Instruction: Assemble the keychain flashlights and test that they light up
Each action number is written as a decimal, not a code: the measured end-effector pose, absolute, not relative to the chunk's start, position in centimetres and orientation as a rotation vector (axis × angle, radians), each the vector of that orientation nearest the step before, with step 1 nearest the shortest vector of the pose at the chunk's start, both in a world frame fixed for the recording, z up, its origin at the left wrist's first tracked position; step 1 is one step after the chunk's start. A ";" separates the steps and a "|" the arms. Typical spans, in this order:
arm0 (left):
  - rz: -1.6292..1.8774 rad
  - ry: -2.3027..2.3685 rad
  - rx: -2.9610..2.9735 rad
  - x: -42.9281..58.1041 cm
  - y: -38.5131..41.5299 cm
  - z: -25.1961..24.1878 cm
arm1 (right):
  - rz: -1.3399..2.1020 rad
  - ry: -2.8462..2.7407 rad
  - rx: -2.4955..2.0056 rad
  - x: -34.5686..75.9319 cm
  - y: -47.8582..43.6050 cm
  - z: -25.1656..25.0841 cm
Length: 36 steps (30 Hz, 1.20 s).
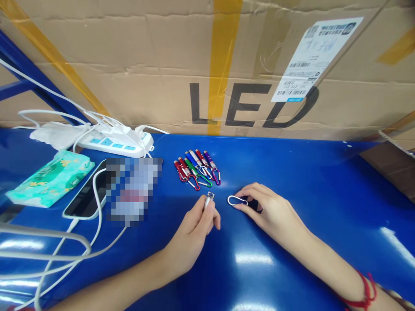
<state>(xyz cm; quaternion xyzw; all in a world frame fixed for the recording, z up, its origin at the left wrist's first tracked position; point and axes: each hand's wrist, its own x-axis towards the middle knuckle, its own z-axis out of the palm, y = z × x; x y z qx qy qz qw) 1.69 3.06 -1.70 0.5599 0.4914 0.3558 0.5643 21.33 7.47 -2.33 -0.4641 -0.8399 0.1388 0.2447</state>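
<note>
My left hand [199, 220] is closed around a small silver flashlight [209, 199], its end with a metal loop pointing up and away from me. Most of the flashlight's body is hidden by my fingers. To the right, my right hand [266, 203] pinches a silver carabiner [236, 200] between thumb and fingertips, just above the blue table. The carabiner and the flashlight are apart. Beyond both hands lies a row of several small keychain flashlights [194, 166] in red, green, blue, silver and purple, with carabiners attached at their near ends.
A large cardboard box [155, 77] marked LED stands along the back of the blue table [292, 160]. At the left are a white power strip [113, 147], a green tissue pack [52, 179], a phone [86, 194], a blurred-out item [134, 192] and looping white cables [45, 250].
</note>
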 end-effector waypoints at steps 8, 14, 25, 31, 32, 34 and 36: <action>0.775 1.248 1.506 1.6 3.2 -1.4 | 1.109 -1.977 -1.173 20.1 6.5 -1.3; 0.810 1.211 1.580 1.5 3.2 -1.1 | 1.145 -2.036 -1.038 19.5 5.6 -1.0; 0.789 1.054 1.538 1.2 3.0 -0.9 | 0.539 -2.541 -0.771 19.9 5.3 -1.1; 0.764 1.035 1.458 1.2 2.9 -0.9 | 0.695 -2.458 -0.820 19.7 5.1 -0.9; 0.759 1.035 1.460 1.2 2.9 -1.0 | 0.725 -2.437 -0.832 19.7 5.1 -0.9; 0.760 1.031 1.474 1.3 2.9 -1.1 | 0.758 -2.407 -0.844 19.7 5.0 -0.9; 0.769 1.028 1.495 1.3 2.9 -1.2 | 0.762 -2.373 -0.854 19.7 5.1 -1.0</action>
